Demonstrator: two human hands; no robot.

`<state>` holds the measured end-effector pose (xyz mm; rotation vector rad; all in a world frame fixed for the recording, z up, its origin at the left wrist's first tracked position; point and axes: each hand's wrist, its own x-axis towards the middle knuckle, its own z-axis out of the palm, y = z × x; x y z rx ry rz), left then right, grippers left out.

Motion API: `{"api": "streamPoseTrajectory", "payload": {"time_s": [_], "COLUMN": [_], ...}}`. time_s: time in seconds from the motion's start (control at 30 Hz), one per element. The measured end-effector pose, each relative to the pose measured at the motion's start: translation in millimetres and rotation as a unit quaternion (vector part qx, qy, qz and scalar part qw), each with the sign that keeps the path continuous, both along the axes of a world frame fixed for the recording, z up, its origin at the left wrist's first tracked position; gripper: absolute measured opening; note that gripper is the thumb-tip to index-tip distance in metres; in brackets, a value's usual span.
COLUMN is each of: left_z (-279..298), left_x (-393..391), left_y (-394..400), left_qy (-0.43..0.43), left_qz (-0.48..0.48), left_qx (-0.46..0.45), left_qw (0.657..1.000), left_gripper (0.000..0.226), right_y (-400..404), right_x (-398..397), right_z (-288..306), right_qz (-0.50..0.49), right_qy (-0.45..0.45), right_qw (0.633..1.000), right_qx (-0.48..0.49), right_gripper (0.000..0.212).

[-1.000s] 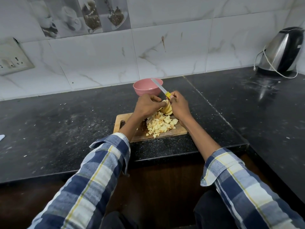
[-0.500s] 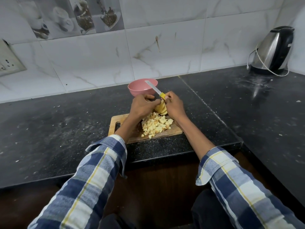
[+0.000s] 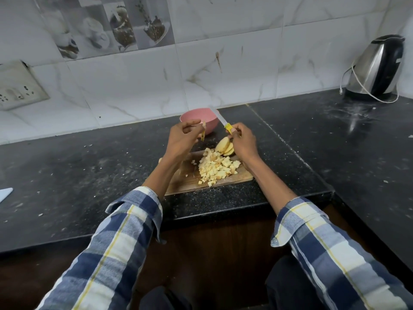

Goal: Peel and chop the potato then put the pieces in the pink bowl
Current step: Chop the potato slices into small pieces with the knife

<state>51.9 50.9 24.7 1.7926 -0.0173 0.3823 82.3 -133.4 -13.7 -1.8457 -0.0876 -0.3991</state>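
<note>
A wooden cutting board (image 3: 237, 179) lies on the black counter with a heap of small diced potato pieces (image 3: 218, 167) on it. Several potato slices (image 3: 224, 146) lean together at the board's far edge. My left hand (image 3: 182, 140) is raised above the board and pinches a thin potato slice (image 3: 46, 133) that hangs down from its fingertips. My right hand (image 3: 242, 142) grips a knife (image 3: 220, 118) by its yellow handle, blade pointing up and away, and rests against the slices. The pink bowl (image 3: 196, 119) stands just behind the board; its inside is hidden.
A steel electric kettle (image 3: 377, 68) with a white cord stands at the back right. A switch plate (image 3: 17, 87) is on the tiled wall at the left. A pale object (image 3: 5, 193) lies at the counter's left edge. The counter edge runs just below the board.
My left hand has lifted away from the slices, taking one thin slice up and to the left. My right hand with the knife has stayed by the slices.
</note>
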Motion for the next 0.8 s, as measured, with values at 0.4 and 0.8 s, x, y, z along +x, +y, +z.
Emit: {"api": "streamPoseTrajectory", "payload": {"time_s": [0.4,0.8], "left_z": [-44,-46], "left_x": [-69,-79], "left_y": [49,47], "left_qy": [-0.025,-0.035], "left_qz": [0.135,0.185], "left_qx": [0.007,0.046], "left_qw": [0.99,0.981], "left_gripper": [0.053,0.036], "right_y": [30,53], "right_x": [-131,-209], "right_z": [38,-1], "right_qz": [-0.091,-0.078], "right_qy": [-0.131,-0.084], "right_qw": [0.959,0.911], "right_qx": [-0.233,-0.396], "right_gripper": [0.012,0.015]}}
